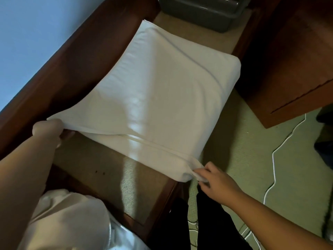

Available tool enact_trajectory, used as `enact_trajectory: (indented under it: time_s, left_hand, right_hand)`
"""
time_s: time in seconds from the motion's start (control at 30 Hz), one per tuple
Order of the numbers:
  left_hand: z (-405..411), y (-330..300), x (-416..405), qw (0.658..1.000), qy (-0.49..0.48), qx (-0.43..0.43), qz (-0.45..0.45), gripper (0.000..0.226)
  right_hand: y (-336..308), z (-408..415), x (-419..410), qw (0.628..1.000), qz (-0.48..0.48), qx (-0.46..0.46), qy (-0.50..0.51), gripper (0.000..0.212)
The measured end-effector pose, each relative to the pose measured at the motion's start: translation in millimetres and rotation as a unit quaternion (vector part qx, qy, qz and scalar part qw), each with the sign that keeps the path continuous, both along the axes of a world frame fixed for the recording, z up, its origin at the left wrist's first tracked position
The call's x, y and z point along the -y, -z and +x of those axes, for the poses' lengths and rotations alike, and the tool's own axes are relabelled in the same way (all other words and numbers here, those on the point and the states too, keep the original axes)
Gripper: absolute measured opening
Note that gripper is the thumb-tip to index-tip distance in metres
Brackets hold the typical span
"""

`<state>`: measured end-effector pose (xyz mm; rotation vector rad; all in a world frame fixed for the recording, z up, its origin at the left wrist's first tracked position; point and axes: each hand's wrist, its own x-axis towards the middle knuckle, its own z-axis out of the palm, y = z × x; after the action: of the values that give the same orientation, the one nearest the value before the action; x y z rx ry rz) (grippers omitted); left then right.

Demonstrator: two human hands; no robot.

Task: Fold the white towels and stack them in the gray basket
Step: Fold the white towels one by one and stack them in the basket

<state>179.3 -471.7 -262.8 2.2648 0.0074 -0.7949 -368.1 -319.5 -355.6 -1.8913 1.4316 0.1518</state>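
A large white towel [162,98] lies spread over a glass-topped wooden table [137,199], folded over itself with a doubled edge along its near side. My left hand [48,130] grips the towel's near left corner, lifted slightly off the table. At the near right corner, where the towel hangs over the table's edge, my right hand [214,181] pinches the cloth. The gray basket [200,11] stands at the far end of the table, only partly in view, and its inside is hidden.
A dark wooden cabinet [292,56] stands to the right of the table. A white cable [275,159] runs across the green carpet. More white cloth [68,219] is bunched at the near left. A blue wall [27,33] lies beyond the table's left edge.
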Motion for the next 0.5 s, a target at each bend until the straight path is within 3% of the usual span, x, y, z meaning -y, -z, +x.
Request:
enact_trajectory:
  time_s: [0.07,0.13,0.23,0.3,0.4,0.5]
  left_hand:
    - [-4,0,-1,1.0,-0.029,-0.005,-0.003,0.042]
    - [-4,-1,-1,0.999,-0.033,-0.017,0.006,0.04]
    - [-1,-2,-2,0.997,-0.07,-0.011,0.003,0.035]
    - [0,-3,-3,0.997,-0.073,-0.01,-0.01,0.035]
    - [-4,-4,-7,0.998,-0.066,-0.002,-0.02,0.037]
    - [-17,-14,-12,0.998,-0.062,-0.009,-0.031,0.04]
  right_hand:
    - [0,2,4,0.999,0.029,0.03,0.0,0.032]
    - [-1,3,7,0.999,-0.001,0.051,0.004,0.013]
    - [-12,7,5,0.991,-0.087,0.094,-0.037,0.011]
    - [-22,10,-1,0.986,-0.09,0.11,-0.089,0.009]
    - [-30,6,-19,0.989,-0.036,0.081,-0.118,0.014]
    - [-24,-6,-31,0.99,-0.043,-0.015,-0.135,0.019]
